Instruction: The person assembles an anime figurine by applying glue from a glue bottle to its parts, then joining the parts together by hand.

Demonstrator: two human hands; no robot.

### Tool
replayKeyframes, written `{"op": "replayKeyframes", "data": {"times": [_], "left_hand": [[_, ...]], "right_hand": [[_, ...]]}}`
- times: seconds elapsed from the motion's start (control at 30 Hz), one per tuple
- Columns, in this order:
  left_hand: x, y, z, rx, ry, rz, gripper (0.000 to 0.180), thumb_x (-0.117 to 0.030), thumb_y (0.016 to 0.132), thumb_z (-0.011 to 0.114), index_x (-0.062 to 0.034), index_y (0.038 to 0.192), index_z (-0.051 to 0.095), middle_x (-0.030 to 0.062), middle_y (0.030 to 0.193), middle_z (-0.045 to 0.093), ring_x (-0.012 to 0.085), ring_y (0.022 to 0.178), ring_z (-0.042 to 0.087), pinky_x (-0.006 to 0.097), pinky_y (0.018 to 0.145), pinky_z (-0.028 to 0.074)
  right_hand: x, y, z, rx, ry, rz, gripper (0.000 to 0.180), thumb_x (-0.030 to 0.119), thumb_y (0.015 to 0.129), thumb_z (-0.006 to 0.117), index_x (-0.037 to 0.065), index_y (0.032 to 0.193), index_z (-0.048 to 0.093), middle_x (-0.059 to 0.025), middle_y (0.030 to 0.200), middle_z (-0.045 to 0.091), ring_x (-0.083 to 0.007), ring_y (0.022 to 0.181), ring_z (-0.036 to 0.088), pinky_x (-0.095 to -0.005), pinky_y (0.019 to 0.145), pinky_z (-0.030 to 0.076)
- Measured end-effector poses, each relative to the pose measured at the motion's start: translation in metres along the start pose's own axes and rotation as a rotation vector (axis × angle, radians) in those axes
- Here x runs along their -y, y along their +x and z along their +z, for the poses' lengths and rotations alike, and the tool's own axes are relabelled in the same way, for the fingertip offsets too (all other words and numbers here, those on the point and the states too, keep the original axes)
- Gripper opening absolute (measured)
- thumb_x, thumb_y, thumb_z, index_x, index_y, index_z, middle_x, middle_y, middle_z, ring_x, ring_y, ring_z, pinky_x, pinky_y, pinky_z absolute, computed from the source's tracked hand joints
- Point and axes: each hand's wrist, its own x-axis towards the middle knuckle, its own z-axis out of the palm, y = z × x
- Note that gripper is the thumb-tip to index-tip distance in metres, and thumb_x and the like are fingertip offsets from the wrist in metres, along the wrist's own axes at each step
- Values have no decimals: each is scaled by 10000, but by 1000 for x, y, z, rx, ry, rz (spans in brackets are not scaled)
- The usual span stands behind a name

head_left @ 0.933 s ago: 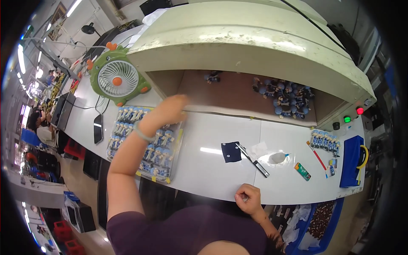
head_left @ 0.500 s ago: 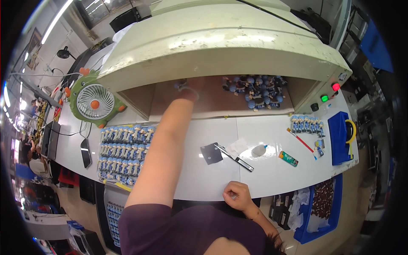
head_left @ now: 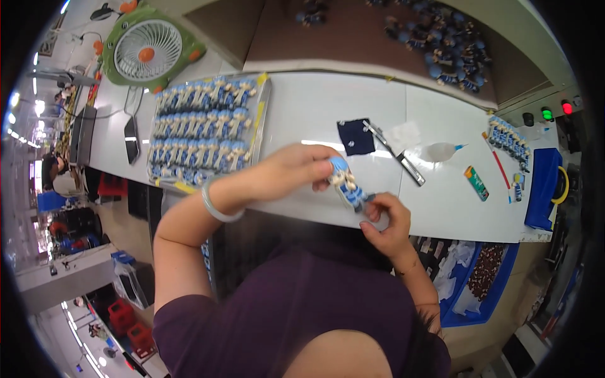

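Note:
Both hands hold one small blue and cream toy figure (head_left: 346, 183) over the near edge of the white table (head_left: 328, 107). My left hand (head_left: 297, 167) grips its head end from the left. My right hand (head_left: 384, 220) pinches its lower end from below. On the table just beyond lie a dark blue cloth square (head_left: 355, 137), a metal knife-like tool (head_left: 394, 152) and a clear squeeze bottle with a blue tip (head_left: 439, 151). A tray (head_left: 260, 113) packed with several rows of the same figures sits to the left.
A green fan (head_left: 147, 48) stands at the back left. A recessed brown shelf (head_left: 353, 31) holds several loose figures (head_left: 441, 50). At the right are a small row of figures (head_left: 509, 140), a green tube (head_left: 476, 183), a blue bin (head_left: 543, 183) and red and green buttons (head_left: 556, 111).
My left arm pulled back from the brown shelf to the near table edge, now with a figure in it. My right hand rose to grip the figure too. The view tilted downward.

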Motion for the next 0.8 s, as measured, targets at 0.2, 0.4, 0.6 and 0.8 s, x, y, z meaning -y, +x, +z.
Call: {"op": "replayKeyframes", "data": {"times": [0.2,0.4,0.6,0.8], "left_hand": [[57,-25,44,-150,-269,18,258,-254,892,418,-19,875,521,-15,689,474,52,637,424,193,567,362],[53,-27,65,-243,-304,114,351,-363,896,382,-29,919,487,4,732,480,61,624,418,193,568,350],[56,-30,66,-167,-425,160,411,-410,897,340,-23,963,464,38,798,492,78,613,427,201,560,343],[60,-28,69,-96,-530,130,417,-411,899,331,-21,958,467,47,820,496,82,592,408,203,552,342]], "right_hand": [[31,-1,22,-53,173,-51,450,57,554,759,10,918,497,-80,797,530,-122,625,506,-222,578,442],[44,-7,19,-44,585,203,216,-23,694,625,-6,833,459,-105,842,521,-110,699,520,-211,628,449],[46,-14,18,-47,755,278,321,53,688,684,-5,900,450,-80,849,514,-94,681,506,-211,614,444],[53,-8,11,78,77,-131,424,77,565,773,25,906,526,-76,781,550,-124,616,522,-222,547,429]]}}
